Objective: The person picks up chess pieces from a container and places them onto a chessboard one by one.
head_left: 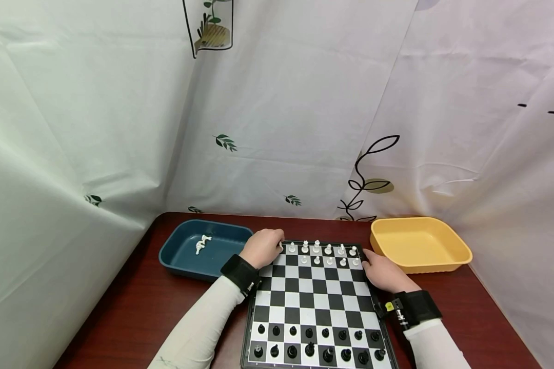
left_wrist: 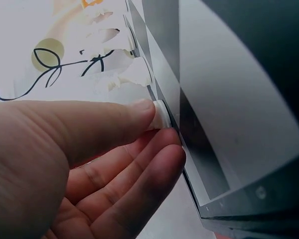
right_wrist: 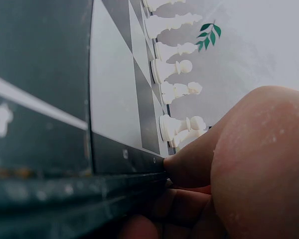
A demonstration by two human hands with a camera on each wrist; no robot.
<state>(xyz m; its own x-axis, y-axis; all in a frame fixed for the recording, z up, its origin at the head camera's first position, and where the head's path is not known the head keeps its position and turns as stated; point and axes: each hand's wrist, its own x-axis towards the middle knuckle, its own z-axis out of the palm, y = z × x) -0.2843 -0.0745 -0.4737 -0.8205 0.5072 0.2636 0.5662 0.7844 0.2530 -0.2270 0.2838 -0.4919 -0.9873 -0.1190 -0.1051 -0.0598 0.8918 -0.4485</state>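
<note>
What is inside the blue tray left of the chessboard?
Two white chess pieces lie in the blue tray. Its near right corner is hidden behind the left hand and wrist.

The middle ranks of the chessboard (head_left: 315, 302) lie bare, open from either side. At twelve o'clock the white pieces (head_left: 323, 252) crowd the far rows; at six the black pieces (head_left: 316, 346) bar the near edge. The blue tray (head_left: 184, 256) flanks at ten, the yellow tray (head_left: 443, 259) at two.
</note>
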